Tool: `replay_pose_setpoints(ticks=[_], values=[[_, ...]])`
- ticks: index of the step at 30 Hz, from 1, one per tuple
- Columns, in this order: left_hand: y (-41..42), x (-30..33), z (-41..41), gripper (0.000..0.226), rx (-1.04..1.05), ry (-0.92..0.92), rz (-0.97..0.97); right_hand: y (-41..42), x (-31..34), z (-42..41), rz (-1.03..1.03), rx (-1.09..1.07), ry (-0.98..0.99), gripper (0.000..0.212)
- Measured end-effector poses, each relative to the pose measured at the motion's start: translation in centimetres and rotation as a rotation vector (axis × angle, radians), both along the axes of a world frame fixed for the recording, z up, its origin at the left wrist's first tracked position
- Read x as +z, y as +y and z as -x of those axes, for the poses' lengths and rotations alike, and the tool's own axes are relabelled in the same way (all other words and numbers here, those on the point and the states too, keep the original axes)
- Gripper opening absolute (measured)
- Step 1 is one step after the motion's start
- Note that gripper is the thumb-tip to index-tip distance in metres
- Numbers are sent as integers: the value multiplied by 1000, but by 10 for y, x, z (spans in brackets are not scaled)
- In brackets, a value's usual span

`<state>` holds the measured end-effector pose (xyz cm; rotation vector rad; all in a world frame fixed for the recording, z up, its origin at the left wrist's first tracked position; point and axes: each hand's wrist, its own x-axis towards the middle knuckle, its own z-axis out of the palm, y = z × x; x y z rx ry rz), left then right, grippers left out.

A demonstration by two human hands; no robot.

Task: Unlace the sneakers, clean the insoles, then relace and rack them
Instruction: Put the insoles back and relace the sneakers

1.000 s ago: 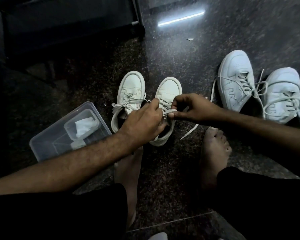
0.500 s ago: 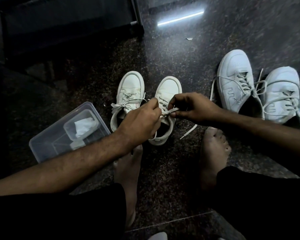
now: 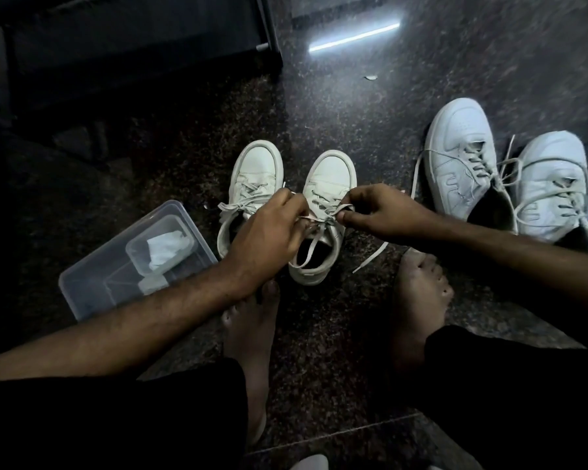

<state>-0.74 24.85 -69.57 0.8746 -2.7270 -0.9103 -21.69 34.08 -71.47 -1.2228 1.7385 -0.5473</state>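
Two off-white sneakers stand side by side on the dark floor, toes pointing away. The left sneaker (image 3: pixel 255 174) has a tied bow. Over the tongue of the right sneaker (image 3: pixel 330 178), my left hand (image 3: pixel 269 235) and my right hand (image 3: pixel 381 212) each pinch part of its flat white lace (image 3: pixel 314 240). One lace end (image 3: pixel 370 256) trails on the floor to the right. A loop of lace hangs into the shoe's opening.
A second pair of white sneakers (image 3: pixel 462 164) (image 3: pixel 554 184) with loose laces sits at the right. A clear plastic box (image 3: pixel 92 286) holding a white cloth lies at the left. My bare feet rest on the granite floor (image 3: pixel 353 113). A dark rack frame (image 3: pixel 265 25) stands at the back left.
Both hands have shifted slightly on the right sneaker's lace, drawing apart a little; the lace between them is pulled more taut and a loop now hangs into the shoe.
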Motion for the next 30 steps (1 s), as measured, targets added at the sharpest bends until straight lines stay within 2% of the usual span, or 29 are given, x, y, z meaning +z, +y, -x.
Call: replay_pose_setpoints(ticks=[3,6,7,11,15,18,21,23,27,30], values=[[-6,0,1,9,57,24,-47,-1,2,1,-13,-6,29,38],[-7,-2,0,12,40,22,-47,-1,0,3,4,-5,44,22],[-6,-2,-1,13,24,19,-43,-1,0,3,2,-5,37,23],[-4,1,0,12,-35,29,-48,0,0,3,-19,-22,15,48],[-2,2,0,20,-105,31,-75,0,-1,4,-30,-28,24,52],[0,-1,0,24,-128,-8,3,1,-2,4,-19,-33,12,45],[-2,-2,1,20,-98,15,47,2,-4,5,-13,-16,26,27],[-3,-2,1,17,-88,25,47,4,-5,7,-22,0,48,25],[-3,-4,-2,17,-136,37,57,3,-1,11,-67,57,158,25],[-4,-3,-3,16,-147,36,73,2,5,18,-76,138,350,22]])
